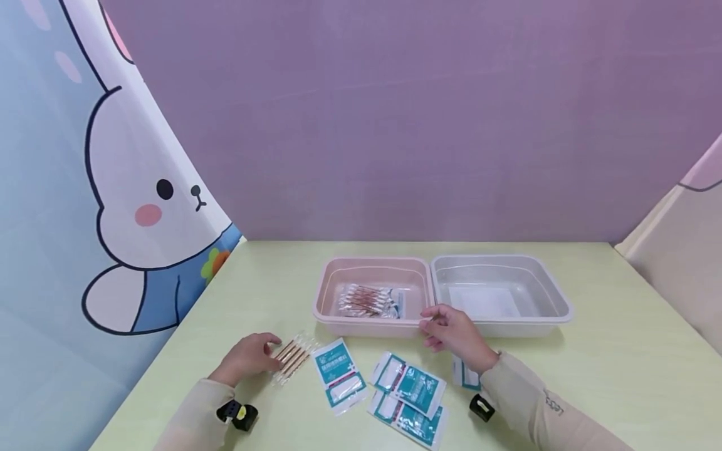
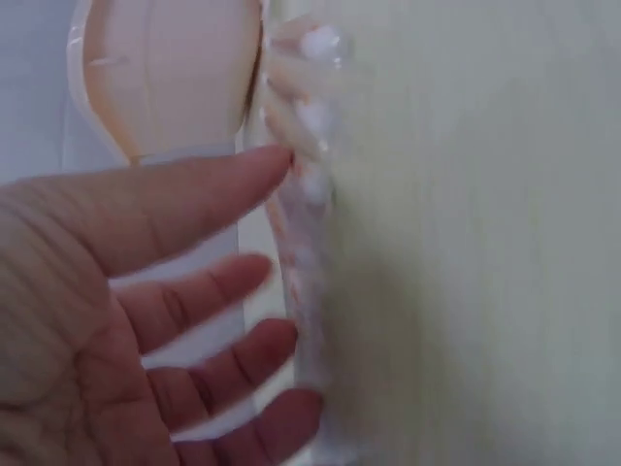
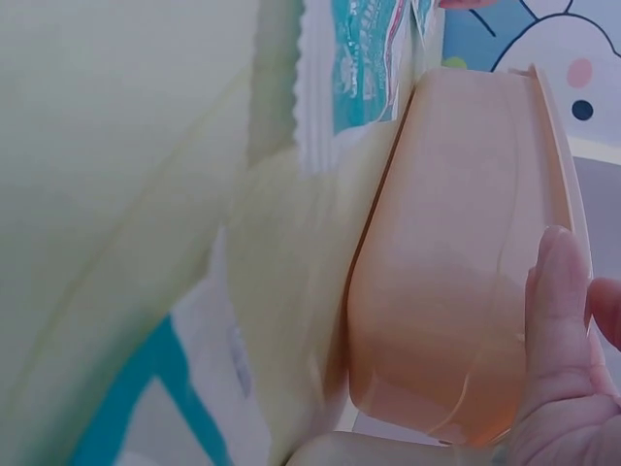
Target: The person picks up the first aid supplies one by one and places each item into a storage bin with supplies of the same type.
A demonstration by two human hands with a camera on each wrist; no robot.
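A clear packet of brown cotton swabs (image 1: 294, 358) lies flat on the table at front left. My left hand (image 1: 248, 358) is at its left edge, with thumb and fingers spread apart in the left wrist view; I cannot tell whether they touch the packet (image 2: 309, 116). At the right front corner of the pink tray (image 1: 361, 328), my right hand (image 1: 454, 333) hovers with loosely bent fingers and nothing visible in them. Inside that tray lie more packaged cotton swabs (image 1: 366, 302). Whether the right fingers touch the rim is unclear.
Beside the pink tray stands a grey-white tray (image 1: 530, 327). Teal-and-white sachets lie in front: one alone (image 1: 340, 376), two overlapping (image 1: 414, 388), and another (image 1: 467, 376) partly under the right wrist. A purple backdrop (image 1: 417, 125) rises behind the table.
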